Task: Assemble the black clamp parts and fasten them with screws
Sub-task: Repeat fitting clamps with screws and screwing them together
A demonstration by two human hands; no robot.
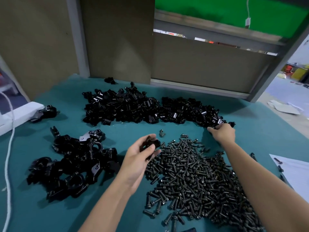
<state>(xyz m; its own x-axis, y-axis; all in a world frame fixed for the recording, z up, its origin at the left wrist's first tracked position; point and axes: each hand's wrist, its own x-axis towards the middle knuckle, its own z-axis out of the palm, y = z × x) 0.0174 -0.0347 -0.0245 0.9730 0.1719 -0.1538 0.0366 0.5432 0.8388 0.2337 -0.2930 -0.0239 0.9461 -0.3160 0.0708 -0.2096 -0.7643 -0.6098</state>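
My left hand (141,154) is raised over the teal table, fingers closed around a black clamp part (151,143). My right hand (223,133) reaches to the right end of a long pile of loose black clamp parts (147,108), fingers pinching a piece at the pile's edge; what it grips is partly hidden. A wide heap of dark screws (197,178) lies in front of me, below both hands. Assembled clamps (73,164) are heaped at the left.
The teal table cover (117,131) spans the view. A white box (18,114) and white cord (8,164) are at the left, with one clamp (46,112) beside the box. White paper (294,171) holds a few screws at the right edge. Cardboard panels stand behind.
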